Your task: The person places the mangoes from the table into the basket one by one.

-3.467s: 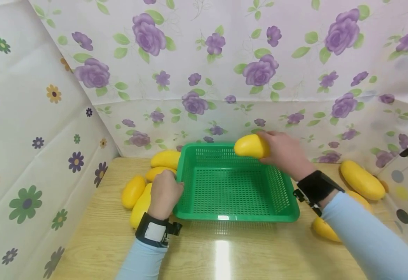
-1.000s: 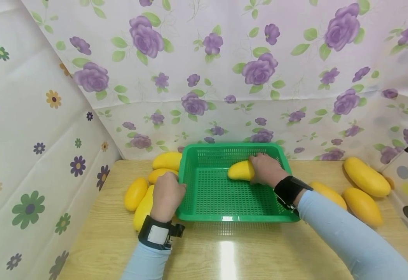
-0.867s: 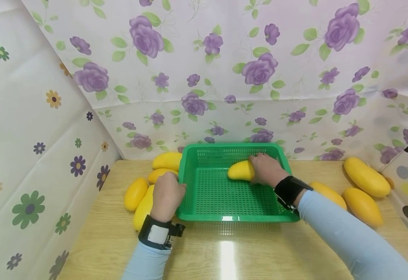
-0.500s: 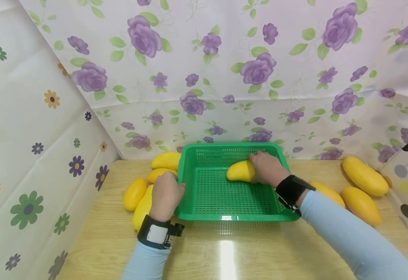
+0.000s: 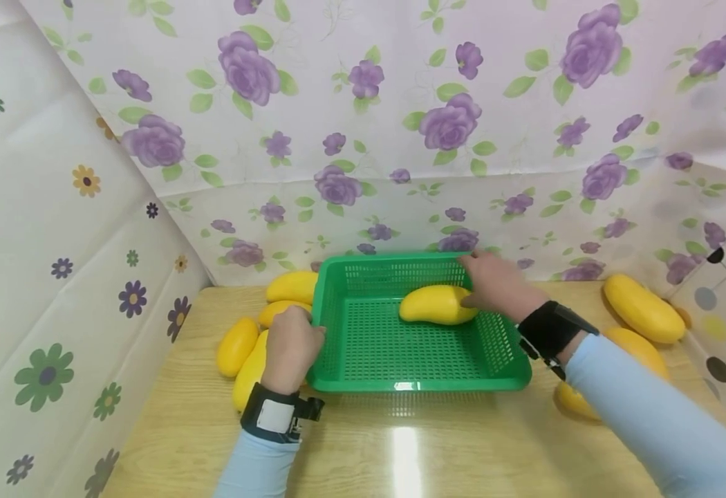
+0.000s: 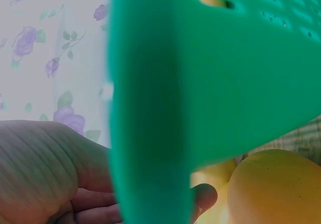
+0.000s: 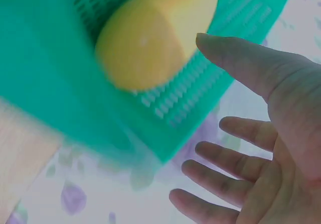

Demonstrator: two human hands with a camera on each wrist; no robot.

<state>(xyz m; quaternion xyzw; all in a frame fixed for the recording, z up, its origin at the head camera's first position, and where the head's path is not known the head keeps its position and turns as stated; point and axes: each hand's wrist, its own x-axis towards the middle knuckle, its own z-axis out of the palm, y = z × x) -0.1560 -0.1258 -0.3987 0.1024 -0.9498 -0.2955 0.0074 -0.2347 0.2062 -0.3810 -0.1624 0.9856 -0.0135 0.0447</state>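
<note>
The green plastic basket (image 5: 363, 385) is best steadied by its left rim (image 5: 320, 297), gripped by the left hand (image 5: 291, 349). The right hand (image 5: 500, 285), fingers (image 7: 220, 182) spread wide, should be lifted clear without nudging the yellow mango (image 5: 438, 305) laid on the basket floor (image 5: 400, 353).

One high, two close

Head: above, facing forward and down; takes in table (image 5: 344, 449), whole basket (image 5: 462, 384), flowered cloth (image 5: 382, 152) behind. Left wrist: past left hand (image 5: 291, 349), rim (image 6: 150, 98) very near and blurred, probably looking along the outer side. Right wrist: close, tilted, past right hand (image 5: 498, 285) into basket. Head and right wrist share the fruit (image 5: 434, 304) inside; all three share basket and cloth.
</note>
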